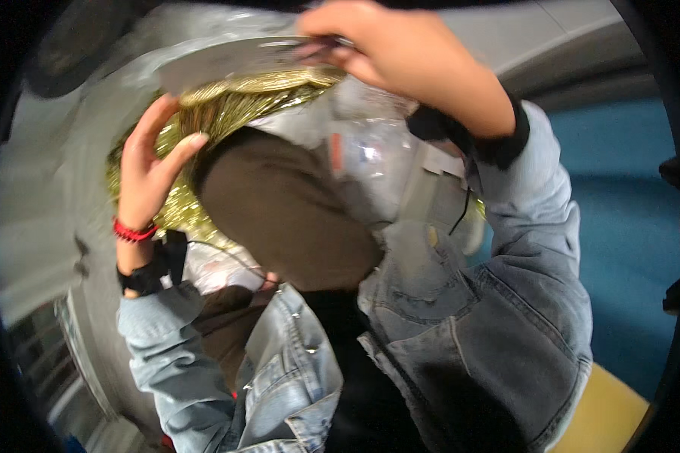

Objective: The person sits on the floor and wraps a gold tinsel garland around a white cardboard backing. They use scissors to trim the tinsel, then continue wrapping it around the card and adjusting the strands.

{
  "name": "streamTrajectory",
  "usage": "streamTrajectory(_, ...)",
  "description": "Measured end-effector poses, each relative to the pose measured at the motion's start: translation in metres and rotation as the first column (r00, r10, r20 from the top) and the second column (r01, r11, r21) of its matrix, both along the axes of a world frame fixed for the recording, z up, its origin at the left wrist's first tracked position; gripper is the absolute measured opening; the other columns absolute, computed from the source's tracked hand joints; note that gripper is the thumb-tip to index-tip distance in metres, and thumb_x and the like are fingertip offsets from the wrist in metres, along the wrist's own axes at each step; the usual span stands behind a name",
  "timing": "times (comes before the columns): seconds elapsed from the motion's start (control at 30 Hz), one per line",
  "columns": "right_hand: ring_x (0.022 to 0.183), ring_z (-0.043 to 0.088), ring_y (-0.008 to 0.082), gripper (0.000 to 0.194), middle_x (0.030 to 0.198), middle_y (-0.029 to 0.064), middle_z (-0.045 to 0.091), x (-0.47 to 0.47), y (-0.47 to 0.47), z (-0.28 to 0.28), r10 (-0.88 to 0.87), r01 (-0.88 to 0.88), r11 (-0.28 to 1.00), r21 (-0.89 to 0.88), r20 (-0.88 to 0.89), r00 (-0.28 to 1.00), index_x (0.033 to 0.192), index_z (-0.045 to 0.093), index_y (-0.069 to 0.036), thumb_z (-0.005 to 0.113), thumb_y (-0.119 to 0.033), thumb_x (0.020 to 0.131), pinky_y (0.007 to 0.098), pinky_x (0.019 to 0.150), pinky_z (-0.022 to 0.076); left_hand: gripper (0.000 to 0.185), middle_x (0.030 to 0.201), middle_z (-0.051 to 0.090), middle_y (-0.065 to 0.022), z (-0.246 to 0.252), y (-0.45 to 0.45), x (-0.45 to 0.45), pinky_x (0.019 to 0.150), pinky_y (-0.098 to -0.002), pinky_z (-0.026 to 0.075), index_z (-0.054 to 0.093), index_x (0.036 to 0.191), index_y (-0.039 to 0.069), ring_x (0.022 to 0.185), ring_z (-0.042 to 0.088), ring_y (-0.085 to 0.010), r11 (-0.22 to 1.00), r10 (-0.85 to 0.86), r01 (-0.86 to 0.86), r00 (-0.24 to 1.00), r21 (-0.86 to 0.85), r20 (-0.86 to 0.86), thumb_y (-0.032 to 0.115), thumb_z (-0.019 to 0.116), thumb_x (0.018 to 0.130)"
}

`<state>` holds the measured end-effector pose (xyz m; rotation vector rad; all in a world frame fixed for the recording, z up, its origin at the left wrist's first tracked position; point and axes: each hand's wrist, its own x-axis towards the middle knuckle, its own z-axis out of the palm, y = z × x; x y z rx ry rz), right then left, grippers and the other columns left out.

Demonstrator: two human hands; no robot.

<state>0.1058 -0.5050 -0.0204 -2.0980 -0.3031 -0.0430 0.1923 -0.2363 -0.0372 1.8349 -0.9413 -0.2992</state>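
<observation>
Gold metallic tinsel strands [178,198] spread beside my brown-trousered knee [294,209], gathered into a bundle along the top. At the tinsel's left edge is my left hand [147,156], its thumb and forefinger apart and nothing plainly held between them; its other fingers are partly hidden. My right hand [385,45], above the right end of the bundle, has its fingers closed on a dark, motion-blurred tool [323,50] whose exact kind I cannot tell. A grey, blade-like flat shape [226,61] stretches left from it, above the bundle; blur hides whether they join.
Clear plastic bags [368,158] lie right of my knee, and another clear plastic wrapping [221,266] lies below the tinsel. A blue surface [612,226] runs along the right, with a yellow panel [600,410] below. Dark, rounded object [73,51] at upper left.
</observation>
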Motion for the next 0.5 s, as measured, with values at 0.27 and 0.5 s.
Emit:
streamTrajectory(0.27,0.058,0.048,0.0229,0.019,0.063,0.0120,0.051,-0.243,-0.112,0.016,-0.565,0.469,0.560,-0.683,0.100,0.819,0.081,0.059,0.003,0.064,-0.015,0.078,0.0315,0.054,0.0386,0.037,0.117,0.055,-0.0172,0.000,-0.013,-0.013,0.100,-0.0348,0.032,0.056,0.111,-0.003,0.119,0.045,-0.0270,0.906,-0.325,0.347,0.937,0.242,-0.126,0.010,0.061,0.077)
streamTrajectory(0.5,0.062,0.053,0.0090,0.020,0.070,0.0018,0.062,-0.419,-0.224,-0.084,-0.694,0.599,0.680,-0.424,-0.637,0.337,0.085,0.063,0.000,0.070,-0.017,0.076,0.0277,0.057,0.0436,0.039,0.116,0.055,-0.0184,-0.009,-0.020,-0.022,0.100,-0.0359,0.031,0.056,0.110,-0.004,0.114,0.048,-0.0275,0.878,-0.341,0.387,0.919,0.280,-0.200,0.023,0.056,0.082)
